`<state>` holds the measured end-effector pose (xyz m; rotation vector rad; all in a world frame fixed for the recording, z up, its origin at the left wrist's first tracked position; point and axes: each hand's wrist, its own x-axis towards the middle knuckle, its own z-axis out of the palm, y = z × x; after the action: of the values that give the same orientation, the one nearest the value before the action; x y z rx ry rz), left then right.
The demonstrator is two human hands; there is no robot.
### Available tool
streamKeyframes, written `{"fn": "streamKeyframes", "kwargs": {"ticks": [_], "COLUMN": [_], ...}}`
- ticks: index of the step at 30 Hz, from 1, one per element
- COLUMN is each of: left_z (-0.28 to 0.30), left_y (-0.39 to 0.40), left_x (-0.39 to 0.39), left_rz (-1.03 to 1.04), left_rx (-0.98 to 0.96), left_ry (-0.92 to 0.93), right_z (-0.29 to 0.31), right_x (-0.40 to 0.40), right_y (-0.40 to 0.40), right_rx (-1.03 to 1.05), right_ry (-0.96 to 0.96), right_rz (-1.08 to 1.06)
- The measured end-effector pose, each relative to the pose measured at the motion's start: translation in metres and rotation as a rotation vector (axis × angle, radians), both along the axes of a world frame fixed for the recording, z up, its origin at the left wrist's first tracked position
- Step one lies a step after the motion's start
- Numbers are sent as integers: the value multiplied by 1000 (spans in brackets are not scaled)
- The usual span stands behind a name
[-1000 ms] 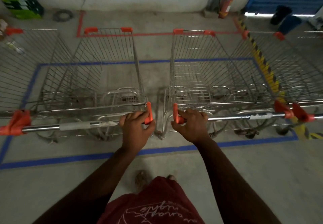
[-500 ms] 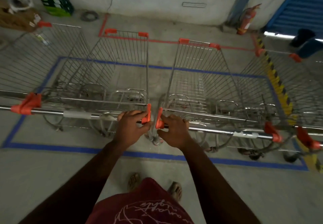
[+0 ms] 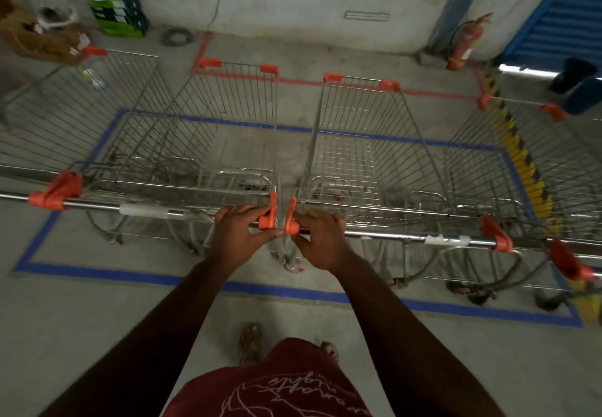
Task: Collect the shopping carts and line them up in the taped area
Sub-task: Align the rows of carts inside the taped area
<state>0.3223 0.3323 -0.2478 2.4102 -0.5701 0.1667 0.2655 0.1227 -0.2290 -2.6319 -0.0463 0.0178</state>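
Two wire shopping carts with orange corner caps stand side by side inside a blue taped rectangle (image 3: 182, 278) on the concrete floor. My left hand (image 3: 242, 234) grips the right end of the left cart's handle bar (image 3: 143, 210). My right hand (image 3: 321, 237) grips the left end of the right cart's handle bar (image 3: 407, 237). The orange end caps of the two handles almost touch between my hands. Another cart (image 3: 58, 117) stands at the far left and one more cart (image 3: 550, 162) at the far right, both partly cut off.
Red tape (image 3: 423, 91) marks a second outline nearer the wall. A yellow-black hazard strip (image 3: 521, 156) runs along the right. A fire extinguisher (image 3: 464, 42) leans by the wall, boxes and a green crate (image 3: 119, 12) sit at the back left, and a blue shutter (image 3: 560, 9) at the right.
The two middle carts have come together, closing the gap between their handle ends. My hands stayed on the handles and my view has swung to the left.
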Motion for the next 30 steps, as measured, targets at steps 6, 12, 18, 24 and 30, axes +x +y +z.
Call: {"fn": "streamKeyframes", "kwargs": {"ticks": [6,12,18,24,30], "left_z": [0,-3,-6,-1,-5], "left_y": [-3,-3,-5,-9,-10], "left_x": [-2,-1,3,2,-2], "left_rz": [46,67,85,118,169], "left_rx": [7,33,14,-26,-11], "left_ry": [-21,-21,-23,-22,-56], "right_z": [-3,-15,-23,-24,-27], "right_x": [-6,-14,-11,-5,-2], "right_y": [-33,-34,-35,-41,-43], "right_rx": [-203,-157,-135,-94,-115], "right_ry": [-93,-124,-160,-147,-162], "right_rz": [-25,-112,-129,-127,-124]}}
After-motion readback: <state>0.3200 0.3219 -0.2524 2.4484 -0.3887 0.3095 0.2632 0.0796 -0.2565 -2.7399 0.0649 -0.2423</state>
